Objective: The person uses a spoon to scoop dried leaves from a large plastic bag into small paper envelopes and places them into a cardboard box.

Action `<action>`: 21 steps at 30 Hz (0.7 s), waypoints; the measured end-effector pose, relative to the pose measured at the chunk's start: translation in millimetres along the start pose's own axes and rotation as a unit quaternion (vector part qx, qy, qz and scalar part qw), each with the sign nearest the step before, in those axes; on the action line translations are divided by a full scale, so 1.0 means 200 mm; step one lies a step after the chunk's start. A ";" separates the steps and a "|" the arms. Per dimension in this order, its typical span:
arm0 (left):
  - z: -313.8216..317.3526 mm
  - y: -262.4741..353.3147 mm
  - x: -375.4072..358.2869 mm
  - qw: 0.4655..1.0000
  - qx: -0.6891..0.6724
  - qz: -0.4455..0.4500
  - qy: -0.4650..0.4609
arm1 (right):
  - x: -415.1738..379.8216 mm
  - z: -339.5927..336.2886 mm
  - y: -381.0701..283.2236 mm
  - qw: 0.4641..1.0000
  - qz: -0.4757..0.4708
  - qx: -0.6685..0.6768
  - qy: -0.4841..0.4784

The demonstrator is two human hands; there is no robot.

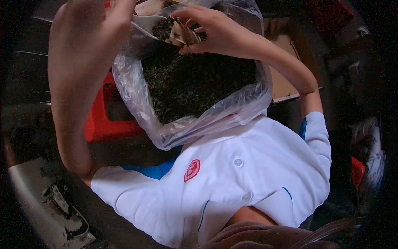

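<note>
While both arms are raised over the open bag, the right hand [215,31] sits curled at its mouth, fingers bent and pinching a small clump of pale, papery scraps together with some of the dark leaf material; the grip is partly closed, thumb underneath, fingertips on top. The left hand [112,20] is close to the lens and blurred at the upper edge of view; it appears to hold a thin white utensil, possibly a scoop or spoon [145,29], angled into the bag opening, though how tightly the fingers close around it cannot be told. Both hands meet at the far rim of the bag, probably because that is where the scraps lie on top of the contents. The clear plastic bag [137,95] stands wide open, its rim rolled outward, which keeps the mouth spread for access. It is filled with dark green dried leaves [195,83], heaped nearly to the rim. The bag rests against the person's front, just above the white polo shirt [248,174] with a red emblem [192,170] and blue trim, likely propped there for support. Behind the bag at left sits a red stool or crate [101,120]; at right lies a flat cardboard piece [282,83]. Surroundings are dark and unclear.
</note>
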State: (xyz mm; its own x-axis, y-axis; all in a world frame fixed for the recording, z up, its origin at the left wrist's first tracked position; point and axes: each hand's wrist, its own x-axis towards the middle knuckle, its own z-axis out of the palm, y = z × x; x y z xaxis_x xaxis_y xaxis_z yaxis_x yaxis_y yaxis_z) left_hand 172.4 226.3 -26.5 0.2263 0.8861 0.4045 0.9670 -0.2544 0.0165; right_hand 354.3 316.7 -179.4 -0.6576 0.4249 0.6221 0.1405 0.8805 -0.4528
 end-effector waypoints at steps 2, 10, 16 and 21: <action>-0.02 0.00 -0.01 1.000 0.011 -0.014 0.012 | 0.01 -0.03 -0.03 0.998 0.054 0.027 -0.033; 0.07 0.10 -0.20 0.974 0.071 0.105 0.189 | 0.04 -0.15 -0.11 0.984 0.090 0.142 -0.058; 0.04 0.10 -0.36 0.931 0.194 0.214 0.222 | 0.06 -0.16 -0.08 0.922 0.114 0.360 -0.088; 0.06 0.04 -0.45 0.924 0.186 0.217 0.253 | 0.07 -0.19 -0.07 0.928 0.111 0.347 -0.077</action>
State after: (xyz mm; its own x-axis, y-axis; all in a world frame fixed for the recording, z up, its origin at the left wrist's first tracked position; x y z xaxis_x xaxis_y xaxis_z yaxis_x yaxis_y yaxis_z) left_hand 161.4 149.0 -74.6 0.6090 0.4144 0.6763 0.7931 -0.3090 -0.5249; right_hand 370.7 317.6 -139.7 -0.7748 0.4973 0.3904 -0.1908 0.4048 -0.8943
